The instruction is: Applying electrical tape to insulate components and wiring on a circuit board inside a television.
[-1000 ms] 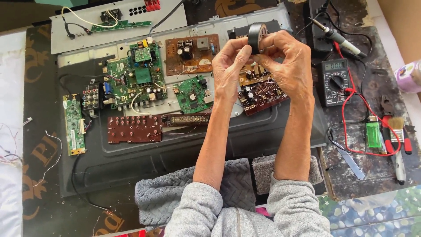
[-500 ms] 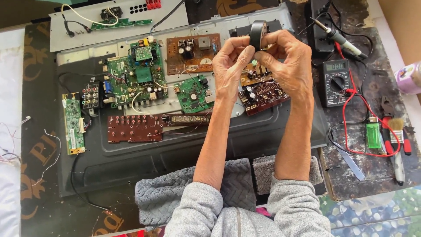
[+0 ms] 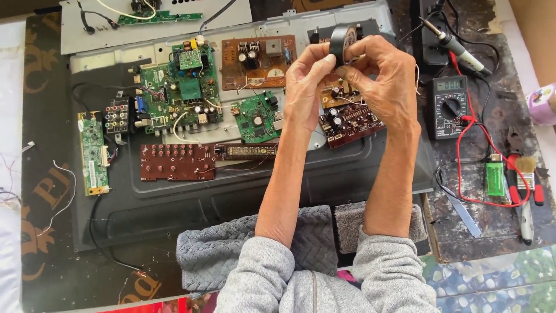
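Both hands up over the opened dark plastic back shell (image 3: 243, 197) of a flat appliance lying on the counter (image 3: 492, 232). Left hand (image 3: 307, 87) and right hand (image 3: 382, 81) are closed together on a black roll of electrical tape (image 3: 341, 39), held on edge, roll pinched between thumbs and fingertips of both; left fingers curled, right fingers wrapped over the top. Can't tell whether a tape end is being pulled free. Roll sits in the air above the upper right part of the shell, just over a small dark red circuit board (image 3: 350, 122) with round capacitors, which the hands partly hide. Left of the hands: a small green circuit board (image 3: 258, 116), then a big green main board (image 3: 179, 93) with white wires, and a brown circuit board (image 3: 258, 61) above. Lower on the shell, a long dark red board with rows of solder dots (image 3: 176, 161). Far left edge of the shell, a narrow green strip board (image 3: 92, 152). Right of the right hand, well apart: a black multimeter with rotary dial (image 3: 450, 107), red test lead (image 3: 463, 168) looping down from it, a soldering iron with white grip (image 3: 454, 43) above it. Further right, a green lighter (image 3: 495, 178), red-handled pliers (image 3: 521, 165) and a small brush (image 3: 526, 191). Grey knitted sleeves (image 3: 324, 278) at bottom, a grey towel (image 3: 255, 249) under the forearms.
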